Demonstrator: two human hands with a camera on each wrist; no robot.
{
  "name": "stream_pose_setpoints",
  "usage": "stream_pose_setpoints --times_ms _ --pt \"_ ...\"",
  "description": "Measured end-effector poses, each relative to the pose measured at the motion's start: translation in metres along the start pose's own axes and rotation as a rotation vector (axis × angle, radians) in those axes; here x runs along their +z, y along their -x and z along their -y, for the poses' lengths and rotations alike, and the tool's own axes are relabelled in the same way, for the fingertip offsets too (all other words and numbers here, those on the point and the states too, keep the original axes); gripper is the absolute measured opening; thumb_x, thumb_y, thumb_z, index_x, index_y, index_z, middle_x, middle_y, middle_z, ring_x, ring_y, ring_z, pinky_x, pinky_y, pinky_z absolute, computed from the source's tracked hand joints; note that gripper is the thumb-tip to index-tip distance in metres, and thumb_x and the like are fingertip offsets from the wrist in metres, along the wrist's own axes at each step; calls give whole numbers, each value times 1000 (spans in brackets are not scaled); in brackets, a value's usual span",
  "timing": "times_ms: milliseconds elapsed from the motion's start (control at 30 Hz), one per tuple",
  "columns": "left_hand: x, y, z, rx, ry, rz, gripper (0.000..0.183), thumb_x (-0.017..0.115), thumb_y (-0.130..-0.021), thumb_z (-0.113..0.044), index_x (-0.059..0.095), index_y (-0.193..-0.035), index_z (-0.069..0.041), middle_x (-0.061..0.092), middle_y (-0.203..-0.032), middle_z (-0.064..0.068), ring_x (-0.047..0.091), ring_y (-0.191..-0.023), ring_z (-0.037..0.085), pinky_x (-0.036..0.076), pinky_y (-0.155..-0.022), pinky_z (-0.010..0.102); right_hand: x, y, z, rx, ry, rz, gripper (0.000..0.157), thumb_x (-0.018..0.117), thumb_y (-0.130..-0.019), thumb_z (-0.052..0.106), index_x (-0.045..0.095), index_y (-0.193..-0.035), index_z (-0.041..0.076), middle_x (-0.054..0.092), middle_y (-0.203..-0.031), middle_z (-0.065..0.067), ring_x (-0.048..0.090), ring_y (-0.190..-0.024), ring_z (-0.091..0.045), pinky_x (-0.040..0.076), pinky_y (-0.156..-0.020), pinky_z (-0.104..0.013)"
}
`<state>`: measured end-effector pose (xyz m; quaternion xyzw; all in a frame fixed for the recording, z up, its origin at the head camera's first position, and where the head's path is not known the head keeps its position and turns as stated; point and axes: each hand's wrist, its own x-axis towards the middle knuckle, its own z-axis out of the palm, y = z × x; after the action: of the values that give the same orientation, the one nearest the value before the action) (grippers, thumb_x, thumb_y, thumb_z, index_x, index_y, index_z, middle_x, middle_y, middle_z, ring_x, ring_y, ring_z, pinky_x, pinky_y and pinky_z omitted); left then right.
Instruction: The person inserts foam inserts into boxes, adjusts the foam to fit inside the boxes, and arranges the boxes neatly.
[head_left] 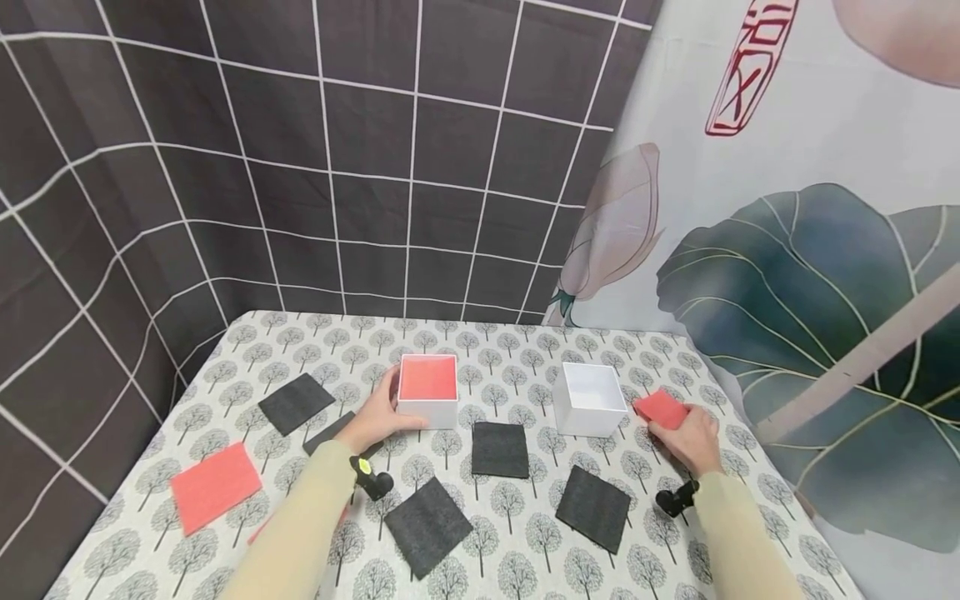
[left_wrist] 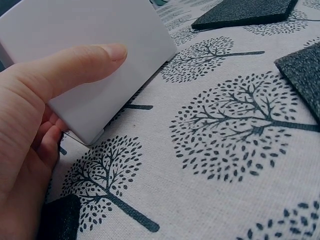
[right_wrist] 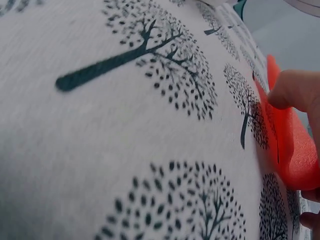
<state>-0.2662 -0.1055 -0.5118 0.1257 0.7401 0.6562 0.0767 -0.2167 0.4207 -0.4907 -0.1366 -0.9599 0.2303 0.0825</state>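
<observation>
My left hand (head_left: 382, 415) grips a square white box (head_left: 427, 412) at its left side, thumb along the front wall and fingers behind. A red foam square (head_left: 427, 378) lies inside that box, filling its opening. In the left wrist view the thumb presses on the smooth white wall (left_wrist: 115, 30), whose lower corner is close to the cloth. At the right, my right hand (head_left: 692, 435) pinches another red foam square (head_left: 662, 408), which bends in the grip in the right wrist view. A second white box (head_left: 588, 412), with nothing visible inside, stands left of the right hand.
Black foam squares lie about the cloth: one between the boxes (head_left: 500, 450), two nearer the front (head_left: 428, 527) and others at the left (head_left: 296, 403). A red square (head_left: 215, 487) lies at far left; another is partly under the left forearm. Curtains hang behind and at the right.
</observation>
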Motion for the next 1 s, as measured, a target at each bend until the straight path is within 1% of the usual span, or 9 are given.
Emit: stream_pose_setpoints --times_ms 67,167,267,400,500,600,733,833,1000 --pt "-1 -1 1 -2 12 3 112 88 -58 -9 17 -146 -14 35 -138 10 46 -118 29 43 -96 38 -1 0 -1 -10 -5 -1 84 67 -76 36 29 -129 -18 41 -108 -31 34 -101 -41 41 -76 -54" --pt "-2 -1 -1 -5 32 15 113 87 -58 -6 16 -146 -13 33 -139 12 44 -120 31 41 -98 40 -3 1 -1 -28 2 15 86 68 -75 34 27 -130 -18 40 -109 -31 34 -102 -42 41 -77 -55" --pt "-2 3 -9 2 40 29 111 85 -60 -3 16 -146 -10 33 -140 15 44 -120 33 42 -98 41 -5 3 -1 -29 -1 31 88 69 -74 34 26 -131 -17 40 -111 -31 34 -102 -42 40 -78 -57" --pt "-1 9 -22 10 43 47 109 83 -62 -1 14 -146 -8 32 -140 16 43 -121 34 42 -97 39 -8 8 1 5 -51 48 94 70 -75 36 20 -135 -17 34 -116 -34 36 -104 -44 41 -80 -60" --pt "0 11 -25 10 36 49 108 83 -63 -1 14 -146 -8 32 -140 16 42 -122 33 41 -98 39 -13 10 3 34 -101 49 99 71 -77 37 13 -137 -16 27 -120 -36 36 -104 -47 42 -82 -62" --pt "-1 12 -26 8 21 40 107 83 -63 -2 16 -146 -8 33 -140 16 42 -122 33 40 -99 40 -15 12 4 51 -136 46 101 71 -78 36 9 -139 -14 20 -123 -36 35 -106 -48 40 -86 -64" --pt "-1 12 -26 4 10 33 106 83 -63 -3 17 -145 -7 34 -139 16 43 -121 33 39 -100 40 -17 15 5 64 -164 36 100 72 -77 33 8 -140 -13 15 -126 -36 35 -108 -48 38 -89 -64" --pt "0 12 -25 6 8 35 106 84 -63 -4 17 -145 -7 34 -139 16 43 -121 33 39 -100 40 -17 19 7 70 -187 26 101 73 -77 31 8 -141 -12 14 -127 -35 36 -108 -48 38 -89 -64" --pt "0 11 -25 11 19 36 106 83 -63 -3 17 -146 -8 35 -138 16 45 -119 33 43 -97 39 -17 29 10 76 -211 24 99 74 -76 25 9 -142 -8 14 -126 -34 37 -106 -48 39 -86 -64"
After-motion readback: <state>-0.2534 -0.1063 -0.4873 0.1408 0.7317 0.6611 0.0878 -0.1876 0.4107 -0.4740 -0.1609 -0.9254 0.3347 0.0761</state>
